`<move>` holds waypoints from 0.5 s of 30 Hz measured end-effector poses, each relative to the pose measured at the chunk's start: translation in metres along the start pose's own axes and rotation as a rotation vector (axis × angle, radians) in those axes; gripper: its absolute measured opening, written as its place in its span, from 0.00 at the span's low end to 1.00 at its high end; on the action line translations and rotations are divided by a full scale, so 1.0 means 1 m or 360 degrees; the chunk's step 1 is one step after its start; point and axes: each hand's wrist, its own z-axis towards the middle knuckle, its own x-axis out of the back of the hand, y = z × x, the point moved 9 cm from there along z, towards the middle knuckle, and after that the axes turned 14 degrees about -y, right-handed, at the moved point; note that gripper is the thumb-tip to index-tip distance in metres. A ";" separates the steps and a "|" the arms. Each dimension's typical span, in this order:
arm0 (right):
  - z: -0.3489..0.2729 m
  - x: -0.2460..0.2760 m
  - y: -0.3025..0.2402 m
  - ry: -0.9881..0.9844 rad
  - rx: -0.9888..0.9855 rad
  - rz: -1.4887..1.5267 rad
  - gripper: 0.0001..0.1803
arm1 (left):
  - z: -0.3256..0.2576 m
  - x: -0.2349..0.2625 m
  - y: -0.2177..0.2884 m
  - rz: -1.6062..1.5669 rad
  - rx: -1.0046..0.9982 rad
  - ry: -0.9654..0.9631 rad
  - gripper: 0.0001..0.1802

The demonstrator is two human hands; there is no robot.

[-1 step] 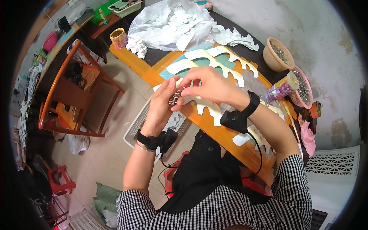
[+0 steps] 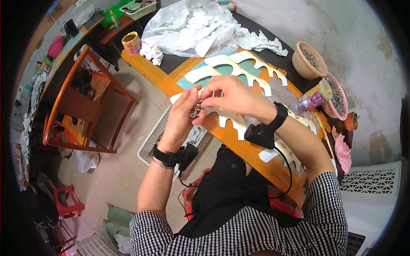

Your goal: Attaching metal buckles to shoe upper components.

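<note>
A small cluster of silvery metal rings (image 2: 195,112) lies in the curled fingers of my left hand (image 2: 178,117). My right hand (image 2: 232,94) meets it from the right, thumb and forefinger pinched together at the rings. Whatever sits between those fingertips is too small to make out. Beyond and below my hands, pale cut pieces with scalloped edges (image 2: 255,83) are spread over the orange-brown table (image 2: 252,155). One such piece (image 2: 232,123) lies just right of the rings, under my right wrist.
A clear bag of white scraps (image 2: 188,30) lies at the back. On the right stand a beige bowl (image 2: 301,68) and a pink basket (image 2: 345,106) of small metal parts, beside a colourful can (image 2: 314,98). A white basket (image 2: 147,143) is below my left hand; a wooden chair (image 2: 70,100) stands left.
</note>
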 end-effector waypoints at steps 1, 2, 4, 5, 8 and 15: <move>-0.002 -0.001 0.004 -0.0011 -0.0051 0.0030 0.08 | 0.001 -0.004 -0.004 -0.0044 0.0018 -0.0038 0.27; -0.003 -0.002 0.009 -0.0028 -0.0096 0.0063 0.09 | 0.001 -0.006 -0.004 -0.0041 0.0018 -0.0041 0.27; -0.005 0.001 0.017 -0.0016 -0.0110 0.0241 0.08 | 0.001 -0.012 -0.007 -0.0152 0.0054 -0.0112 0.24; -0.008 0.004 0.029 -0.0009 -0.0257 0.0446 0.08 | -0.001 -0.011 -0.007 -0.0153 0.0055 -0.0115 0.24; -0.017 0.012 0.057 0.0061 -0.0509 0.0601 0.07 | -0.013 0.001 -0.014 0.0137 0.0158 0.0048 0.19; -0.021 0.001 0.094 0.0123 -0.0635 0.0257 0.08 | -0.023 -0.003 0.001 0.1662 -0.0093 0.0317 0.13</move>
